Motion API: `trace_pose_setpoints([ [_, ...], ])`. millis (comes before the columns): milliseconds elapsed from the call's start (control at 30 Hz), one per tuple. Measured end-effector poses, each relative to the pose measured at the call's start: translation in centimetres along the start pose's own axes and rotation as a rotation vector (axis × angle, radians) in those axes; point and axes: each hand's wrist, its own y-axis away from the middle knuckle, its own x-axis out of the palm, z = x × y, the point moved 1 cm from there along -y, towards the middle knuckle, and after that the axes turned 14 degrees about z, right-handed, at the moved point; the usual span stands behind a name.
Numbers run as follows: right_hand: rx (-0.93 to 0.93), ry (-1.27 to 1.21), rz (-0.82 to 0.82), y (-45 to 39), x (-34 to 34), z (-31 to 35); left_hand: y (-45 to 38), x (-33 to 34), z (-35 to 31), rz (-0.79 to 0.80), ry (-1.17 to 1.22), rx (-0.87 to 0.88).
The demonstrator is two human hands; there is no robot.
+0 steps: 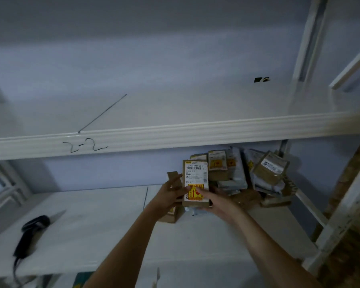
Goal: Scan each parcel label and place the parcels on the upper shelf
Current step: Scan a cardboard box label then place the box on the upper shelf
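Observation:
A brown cardboard parcel (194, 173) with a white barcode label and a yellow sticker stands upright over the lower shelf (104, 229). My left hand (170, 196) grips its left edge and my right hand (214, 201) grips its lower right side. Behind it, a pile of parcels (247, 175) leans against the back wall at the shelf's right end. A black handheld scanner (30, 235) lies on the lower shelf at the left, its cable trailing down. The upper shelf (175, 104) spans the view above, marked "2-2" on its front rail.
A small brown box (172, 215) lies under my left wrist. A white shelf upright (308, 50) and diagonal brace stand at the right, with a brick wall (349, 204) beyond. A small dark object (261, 79) sits far back on the upper shelf.

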Motion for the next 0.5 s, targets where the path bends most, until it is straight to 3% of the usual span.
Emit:
trace_pose_setpoints([
  [500,0.08,0.185,0.103,-8.1,20.6,-6.3,17.2,-16.9,0.5,-0.164,-0.087,-0.024],
])
